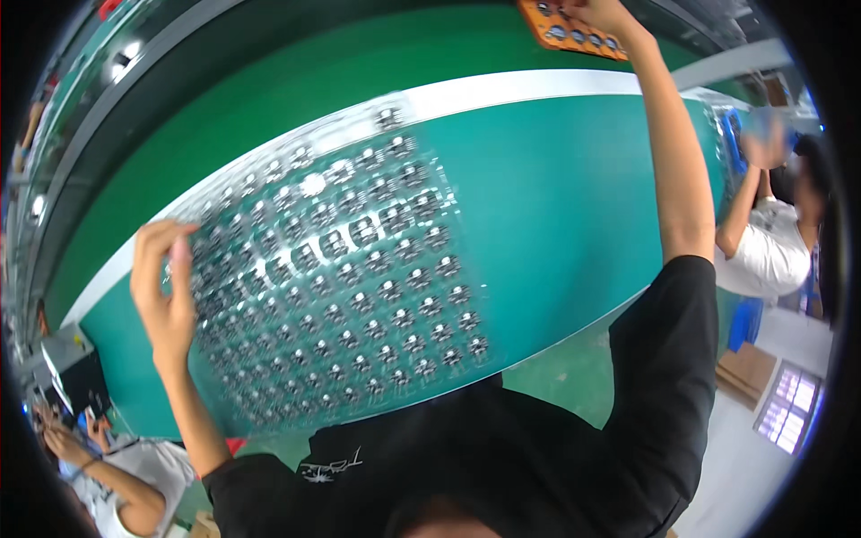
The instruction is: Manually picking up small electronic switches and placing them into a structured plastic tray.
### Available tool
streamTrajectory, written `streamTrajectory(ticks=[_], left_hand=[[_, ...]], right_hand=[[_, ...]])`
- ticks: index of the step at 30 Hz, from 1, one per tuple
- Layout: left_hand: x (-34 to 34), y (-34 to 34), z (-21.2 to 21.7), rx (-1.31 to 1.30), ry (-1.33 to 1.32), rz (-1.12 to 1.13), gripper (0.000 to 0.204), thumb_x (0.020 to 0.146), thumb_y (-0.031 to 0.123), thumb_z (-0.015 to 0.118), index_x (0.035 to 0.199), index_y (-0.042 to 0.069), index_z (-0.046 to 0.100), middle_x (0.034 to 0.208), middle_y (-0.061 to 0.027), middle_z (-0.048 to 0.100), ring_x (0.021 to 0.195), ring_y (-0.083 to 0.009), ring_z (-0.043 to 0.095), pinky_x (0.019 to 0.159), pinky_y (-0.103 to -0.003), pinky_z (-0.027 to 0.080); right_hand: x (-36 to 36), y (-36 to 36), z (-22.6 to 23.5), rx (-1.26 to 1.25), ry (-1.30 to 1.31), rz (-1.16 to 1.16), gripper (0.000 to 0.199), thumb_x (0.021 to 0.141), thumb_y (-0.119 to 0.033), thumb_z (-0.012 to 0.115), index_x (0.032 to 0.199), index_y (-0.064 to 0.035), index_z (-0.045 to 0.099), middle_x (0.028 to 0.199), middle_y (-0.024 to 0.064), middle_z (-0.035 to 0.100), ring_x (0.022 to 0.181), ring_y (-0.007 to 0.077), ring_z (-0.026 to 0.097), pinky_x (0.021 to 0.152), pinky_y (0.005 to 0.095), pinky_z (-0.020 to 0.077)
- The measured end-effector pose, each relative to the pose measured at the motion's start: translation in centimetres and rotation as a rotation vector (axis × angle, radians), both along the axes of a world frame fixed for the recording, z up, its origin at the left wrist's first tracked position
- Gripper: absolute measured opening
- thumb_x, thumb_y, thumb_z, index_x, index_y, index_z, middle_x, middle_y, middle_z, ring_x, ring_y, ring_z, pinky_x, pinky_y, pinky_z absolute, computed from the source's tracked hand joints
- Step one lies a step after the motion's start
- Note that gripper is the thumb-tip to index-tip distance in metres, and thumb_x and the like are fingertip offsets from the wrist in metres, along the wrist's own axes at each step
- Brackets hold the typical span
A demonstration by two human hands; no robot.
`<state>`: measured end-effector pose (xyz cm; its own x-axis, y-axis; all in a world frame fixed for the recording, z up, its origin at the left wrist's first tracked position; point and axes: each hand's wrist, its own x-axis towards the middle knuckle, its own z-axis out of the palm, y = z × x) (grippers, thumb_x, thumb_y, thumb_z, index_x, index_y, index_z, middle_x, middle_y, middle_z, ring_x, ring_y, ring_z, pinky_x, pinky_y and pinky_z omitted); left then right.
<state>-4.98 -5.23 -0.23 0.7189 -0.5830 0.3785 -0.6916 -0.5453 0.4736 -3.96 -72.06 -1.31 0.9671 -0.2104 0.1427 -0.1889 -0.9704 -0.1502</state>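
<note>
My left hand [166, 291] is raised at the left edge of a clear plastic tray [269, 408], its fingers bent and its thumb apart from them, with nothing visible between. Rows of small dark metallic parts [360, 302] fill that tray, and glare whitens some of them. Stretched far forward, my right hand [599, 13] grips an orange tray [541, 25] at the top of the view. Round dark-centred parts [577, 38] sit in the orange tray's holes. The frame's edge cuts off part of this tray and some of my right fingers.
A green worktop [547, 188] carries the clear tray and extends to its right. Beyond a white strip [529, 83] runs a darker green surface [359, 56]. One co-worker [776, 238] is at the right, another [134, 484] at the lower left. Cardboard [749, 369] lies at the right.
</note>
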Motion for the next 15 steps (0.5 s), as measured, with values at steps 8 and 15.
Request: streamTrajectory(ticks=[8,15], left_hand=[[-0.9,-7.7,0.9,0.072,0.094,-0.315,0.012,0.092,0.007,0.071,0.102,0.002,0.068,0.095,-0.0113,0.063,0.093,-0.0299,0.062,0.082,-0.04,0.049],[1.7,-12.7,0.3,0.099,0.079,-0.383,0.011,0.094,0.01,0.067,0.1,0.002,0.064,0.096,-0.0132,0.062,0.095,-0.0314,0.062,0.084,-0.042,0.05]], right_hand=[[-5.8,19.7,3.6,0.377,-0.218,0.573,0.016,0.094,-0.014,0.07,0.103,-0.0007,0.073,0.09,0.0058,0.071,0.079,0.0149,0.066,0.068,0.0336,0.0539],[-8.0,28.4,0.9,0.305,-0.05,0.575,0.015,0.087,-0.013,0.074,0.098,-0.0031,0.074,0.088,0.0095,0.066,0.079,0.0253,0.065,0.071,0.0373,0.0511]])
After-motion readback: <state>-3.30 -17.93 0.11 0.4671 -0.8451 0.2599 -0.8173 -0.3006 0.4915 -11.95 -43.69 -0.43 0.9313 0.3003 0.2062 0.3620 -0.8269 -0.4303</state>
